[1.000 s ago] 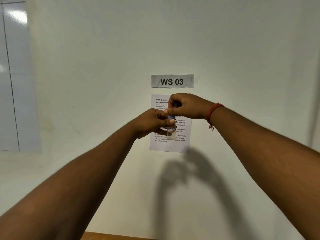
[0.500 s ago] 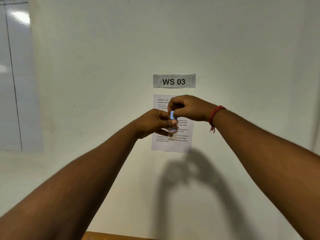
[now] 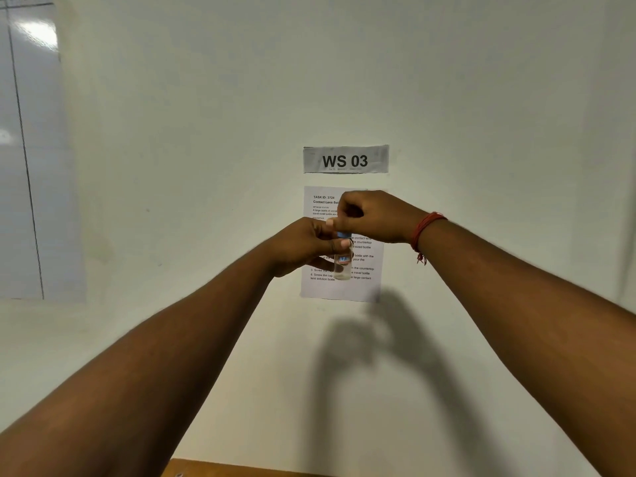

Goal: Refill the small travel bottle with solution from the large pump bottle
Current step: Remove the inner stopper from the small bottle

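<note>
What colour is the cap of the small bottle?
Blue cap, seen in the head view.

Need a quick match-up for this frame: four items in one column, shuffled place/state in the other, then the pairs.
Items
1. small travel bottle
2. blue cap
3. WS 03 label
4. red thread band

Places/states
A. on the wall, above the task sheet
B. round the right wrist
C. upright, held in the left hand
D. on top of the bottle, pinched by the right hand

Pairs: 1-C, 2-D, 3-A, 4-B
</note>
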